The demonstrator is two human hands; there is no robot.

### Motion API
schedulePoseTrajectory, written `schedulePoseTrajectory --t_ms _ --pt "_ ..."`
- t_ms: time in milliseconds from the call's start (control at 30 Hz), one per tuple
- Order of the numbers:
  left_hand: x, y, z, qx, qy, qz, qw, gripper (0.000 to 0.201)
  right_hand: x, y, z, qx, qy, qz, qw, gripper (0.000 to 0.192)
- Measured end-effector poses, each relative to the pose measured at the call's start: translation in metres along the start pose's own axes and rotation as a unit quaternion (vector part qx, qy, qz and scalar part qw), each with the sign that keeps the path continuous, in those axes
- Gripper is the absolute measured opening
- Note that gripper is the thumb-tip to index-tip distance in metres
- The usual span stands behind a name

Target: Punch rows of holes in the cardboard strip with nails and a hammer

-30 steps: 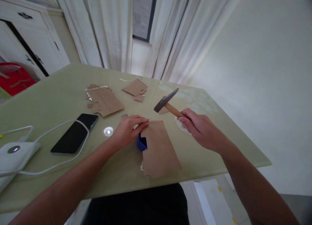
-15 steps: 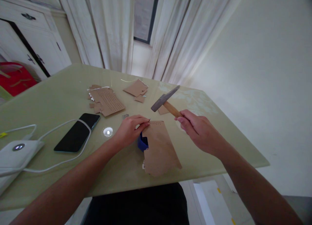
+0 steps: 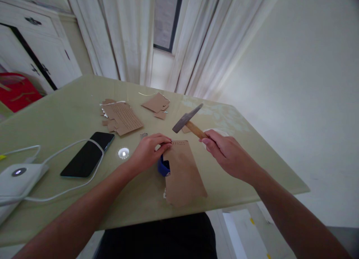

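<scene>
My right hand [image 3: 228,150] is closed around the wooden handle of a hammer [image 3: 195,129], whose metal head hangs above the table beyond the cardboard. Thumb and fingertips of my left hand [image 3: 151,150] are pinched at the upper left corner of a brown cardboard piece [image 3: 185,173], on a thin dark nail that barely shows. Rows of small holes run along the cardboard's top edge, right of those fingertips. Under its left side a blue ring-shaped object [image 3: 163,167] is partly hidden. A small metal cluster [image 3: 144,135] lies just beyond my left hand.
On the left are a black phone [image 3: 88,154] and a white power bank [image 3: 24,176] with a looping white cable. Hole-covered cardboard [image 3: 123,117] and smaller scraps [image 3: 157,102] lie farther back. A small round clear object [image 3: 123,153] sits left of my left hand.
The hammer has dipped slightly, its head a little lower and nearer the left hand's fingertips. My left hand keeps its pinch at the cardboard's corner. The whole view has shifted very slightly.
</scene>
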State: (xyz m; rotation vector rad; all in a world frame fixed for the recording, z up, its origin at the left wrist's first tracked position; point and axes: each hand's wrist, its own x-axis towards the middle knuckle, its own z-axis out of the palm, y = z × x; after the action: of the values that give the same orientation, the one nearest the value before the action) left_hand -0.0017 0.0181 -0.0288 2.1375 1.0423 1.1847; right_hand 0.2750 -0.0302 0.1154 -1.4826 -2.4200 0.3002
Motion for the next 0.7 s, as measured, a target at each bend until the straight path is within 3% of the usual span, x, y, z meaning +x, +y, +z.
schedulePoseTrajectory --t_ms 333,533,700 --pt "0.0 0.004 -0.005 0.005 -0.016 -0.03 0.999 0.039 -0.004 0.003 -0.001 -0.004 0.017 0.003 1.0 0.033" --pt "-0.001 0.003 -0.004 0.012 -0.023 -0.06 0.998 0.039 -0.001 0.005 0.023 -0.042 -0.078 -0.013 0.996 0.035" --pt "-0.001 0.001 -0.002 0.014 -0.008 -0.062 0.998 0.044 -0.001 0.004 0.02 -0.037 -0.028 -0.012 0.999 0.035"
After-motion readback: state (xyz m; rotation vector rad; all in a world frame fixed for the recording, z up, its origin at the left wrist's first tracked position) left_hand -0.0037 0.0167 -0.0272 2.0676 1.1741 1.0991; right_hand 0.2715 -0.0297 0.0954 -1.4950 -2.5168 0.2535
